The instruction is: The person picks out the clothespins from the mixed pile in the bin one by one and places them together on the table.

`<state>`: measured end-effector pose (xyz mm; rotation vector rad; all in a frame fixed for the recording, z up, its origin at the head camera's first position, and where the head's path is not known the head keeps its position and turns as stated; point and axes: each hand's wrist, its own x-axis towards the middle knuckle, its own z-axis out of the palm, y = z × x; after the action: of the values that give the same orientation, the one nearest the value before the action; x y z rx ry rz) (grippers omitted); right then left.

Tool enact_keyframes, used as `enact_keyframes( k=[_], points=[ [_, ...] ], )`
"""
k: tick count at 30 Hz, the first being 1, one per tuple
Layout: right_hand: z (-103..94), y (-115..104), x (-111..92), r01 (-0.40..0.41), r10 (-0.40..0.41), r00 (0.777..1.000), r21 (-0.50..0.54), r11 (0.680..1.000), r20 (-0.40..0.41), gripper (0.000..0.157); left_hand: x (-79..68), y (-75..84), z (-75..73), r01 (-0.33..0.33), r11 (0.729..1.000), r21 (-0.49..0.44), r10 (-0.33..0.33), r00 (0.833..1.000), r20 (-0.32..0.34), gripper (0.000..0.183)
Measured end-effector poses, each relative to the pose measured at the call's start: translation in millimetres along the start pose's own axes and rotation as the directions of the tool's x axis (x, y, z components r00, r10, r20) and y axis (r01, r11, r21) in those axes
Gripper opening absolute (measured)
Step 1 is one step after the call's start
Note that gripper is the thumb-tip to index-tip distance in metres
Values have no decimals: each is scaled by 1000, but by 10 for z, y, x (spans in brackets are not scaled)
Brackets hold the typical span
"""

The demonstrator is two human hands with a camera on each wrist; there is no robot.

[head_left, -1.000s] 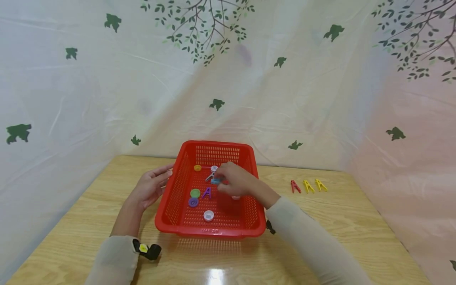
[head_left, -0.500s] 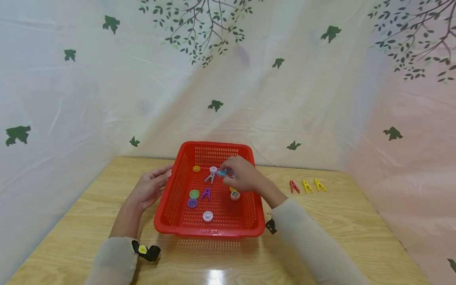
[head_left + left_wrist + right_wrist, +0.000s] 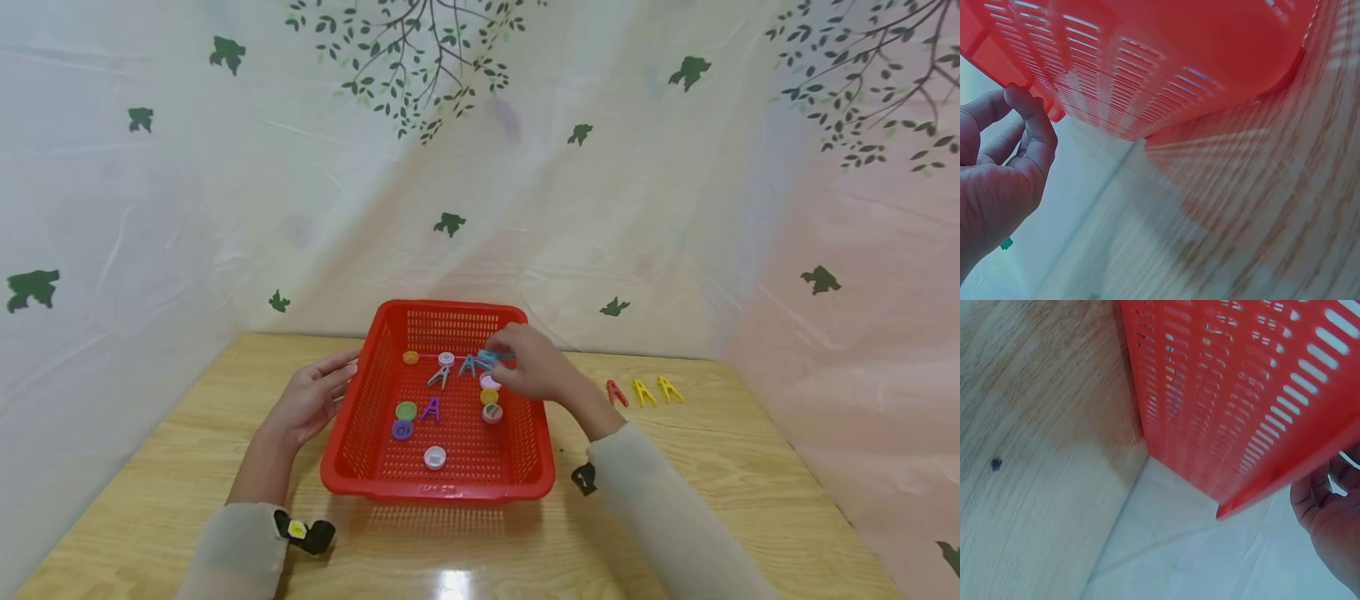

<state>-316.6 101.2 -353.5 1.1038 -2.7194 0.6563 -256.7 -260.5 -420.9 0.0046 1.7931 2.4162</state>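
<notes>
A red plastic basket (image 3: 442, 490) with slotted walls stands on the wooden table. My left hand (image 3: 311, 400) holds its left rim; in the left wrist view the thumb and fingertips of that hand (image 3: 1010, 150) meet at the rim. My right hand (image 3: 532, 365) reaches over the right side and pinches a blue clothespin (image 3: 487, 358) above the basket floor. Close by lie another blue clothespin (image 3: 467, 365), a grey one (image 3: 441, 377) and a purple one (image 3: 431, 409). In the right wrist view, the basket wall (image 3: 1210, 412) hides what the right hand (image 3: 1335, 519) holds.
Several bottle caps lie in the basket, among them a green cap (image 3: 406, 411), a purple cap (image 3: 402, 430) and a white cap (image 3: 434, 457). Right of the basket, a red clothespin (image 3: 617, 393) and two yellow clothespins (image 3: 643, 392) lie in a row. A patterned cloth (image 3: 480, 258) hangs behind the table.
My right hand has moved right and slightly back with the blue clothespin, uncovering another blue clothespin and several caps. My left hand keeps its place at the rim.
</notes>
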Motion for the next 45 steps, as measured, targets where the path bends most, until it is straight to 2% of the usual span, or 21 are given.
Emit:
enact_keyframes(
  k=[7, 14, 19, 31, 41, 45],
  points=[
    [-71, 129, -106, -17, 17, 999, -6, 1000, -39, 27, -3, -10, -11, -6, 1000, -11, 6, 1000, 3, 54],
    [-156, 266, -285, -92, 95, 992, 46, 995, -77, 28, 6, -20, -14, -21, 1000, -23, 21, 1000, 15, 51],
    [-169, 444, -419, -151, 155, 982, 46, 988, -109, 27, 6, -31, -18, -30, 999, -31, 31, 999, 26, 47],
    [-174, 856, -706, -183, 190, 975, 70, 981, -112, 31, -6, -27, -17, -23, 998, -50, 25, 999, 25, 50],
    [-72, 1090, -778, -318, 322, 945, 70, 946, -60, 33, -10, -8, -3, -16, 999, -38, 16, 1000, 7, 53],
    [-54, 1129, -798, -388, 391, 920, 67, 919, -25, 34, -10, 2, 3, -10, 1000, -30, 10, 1000, 4, 53]
  ],
)
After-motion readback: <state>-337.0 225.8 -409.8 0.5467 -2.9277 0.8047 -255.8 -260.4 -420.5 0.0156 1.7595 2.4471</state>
